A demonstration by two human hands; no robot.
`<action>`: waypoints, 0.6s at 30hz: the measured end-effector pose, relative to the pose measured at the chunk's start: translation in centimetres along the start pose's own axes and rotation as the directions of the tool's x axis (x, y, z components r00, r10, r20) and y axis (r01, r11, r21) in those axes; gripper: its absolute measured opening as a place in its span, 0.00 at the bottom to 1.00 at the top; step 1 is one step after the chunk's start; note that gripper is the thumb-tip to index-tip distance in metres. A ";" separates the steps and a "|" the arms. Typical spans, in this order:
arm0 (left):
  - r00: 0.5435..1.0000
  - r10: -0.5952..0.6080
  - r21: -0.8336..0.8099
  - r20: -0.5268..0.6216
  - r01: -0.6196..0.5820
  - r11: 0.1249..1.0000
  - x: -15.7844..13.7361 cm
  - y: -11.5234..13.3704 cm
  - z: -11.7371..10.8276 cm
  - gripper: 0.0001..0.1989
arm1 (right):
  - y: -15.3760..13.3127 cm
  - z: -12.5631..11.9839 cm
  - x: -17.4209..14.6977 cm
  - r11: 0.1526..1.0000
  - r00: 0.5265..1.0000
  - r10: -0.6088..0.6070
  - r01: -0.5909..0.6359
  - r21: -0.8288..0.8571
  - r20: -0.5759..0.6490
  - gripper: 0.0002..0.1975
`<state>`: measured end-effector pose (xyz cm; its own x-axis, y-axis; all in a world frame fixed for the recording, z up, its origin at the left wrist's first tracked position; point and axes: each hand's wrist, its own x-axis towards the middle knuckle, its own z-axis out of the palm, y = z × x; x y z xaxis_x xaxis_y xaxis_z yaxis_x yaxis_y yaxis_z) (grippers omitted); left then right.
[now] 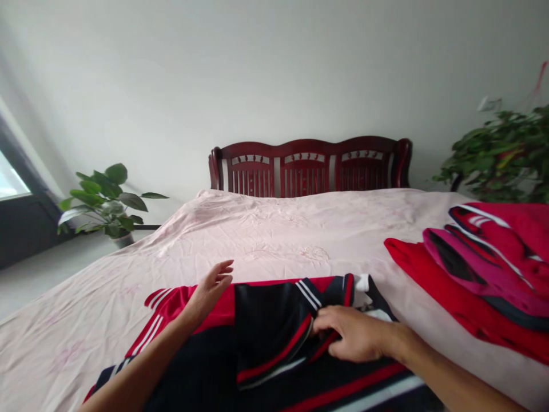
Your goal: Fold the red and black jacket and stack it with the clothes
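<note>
A navy and red sports top (266,315) with white stripes lies spread on the bed in front of me, part of it folded over on itself. My right hand (354,335) is closed on a striped edge of the top, its fingertips partly hidden in the cloth. Over the red part on the left, my left hand (210,292) is lifted, fingers stretched out and holding nothing. White cloth (364,284) shows at the top's far right corner. The top's near side runs out of view.
A pile of red and pink clothes (484,274) sits on the bed at the right. Pale pink bedding (266,229) reaches to a dark wooden headboard (306,166). Potted plants (107,200) stand by the bed's left side and at the right.
</note>
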<state>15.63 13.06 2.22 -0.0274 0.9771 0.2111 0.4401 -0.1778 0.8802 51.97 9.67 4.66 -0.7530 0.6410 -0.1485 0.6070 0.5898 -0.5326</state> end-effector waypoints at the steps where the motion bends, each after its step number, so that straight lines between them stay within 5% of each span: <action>1: 0.999 0.010 0.005 0.049 -0.011 1.000 0.5 0.6 0.6 0.32 | 0.0 0.5 -0.3 0.998 0.999 0.010 -0.012 -0.055 -0.044 0.27; 7: 0.948 -0.048 0.090 0.315 0.020 0.996 2.0 3.2 4.7 0.31 | -0.5 1.6 -0.9 0.965 0.989 -0.010 -0.030 -0.260 -0.148 0.30; 11: 0.904 -0.100 0.071 0.415 0.077 0.995 0.1 4.8 4.6 0.20 | -0.4 1.4 -1.7 0.971 0.978 -0.022 -0.028 -0.236 -0.207 0.23; 14: 0.958 -0.095 -0.226 0.270 0.159 0.961 -3.3 6.1 2.3 0.18 | 0.0 0.2 -3.0 0.996 0.955 -0.043 0.017 -0.090 -0.295 0.15; 16: 0.986 -0.144 -0.523 0.080 0.165 0.836 -6.0 6.2 0.0 0.17 | 0.4 -1.3 -3.9 0.994 0.949 -0.018 0.051 0.098 -0.316 0.11; 18: 0.968 -0.246 -0.703 -0.040 0.148 0.696 -8.3 5.5 -2.1 0.15 | 1.0 -3.0 -4.2 0.940 0.957 0.059 0.042 0.339 -0.282 0.10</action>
<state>16.38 3.78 6.17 -0.1705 0.9854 0.0050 -0.3287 -0.0616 0.9424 56.48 8.98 7.24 -0.6132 0.7875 0.0615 0.4534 0.4146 -0.7890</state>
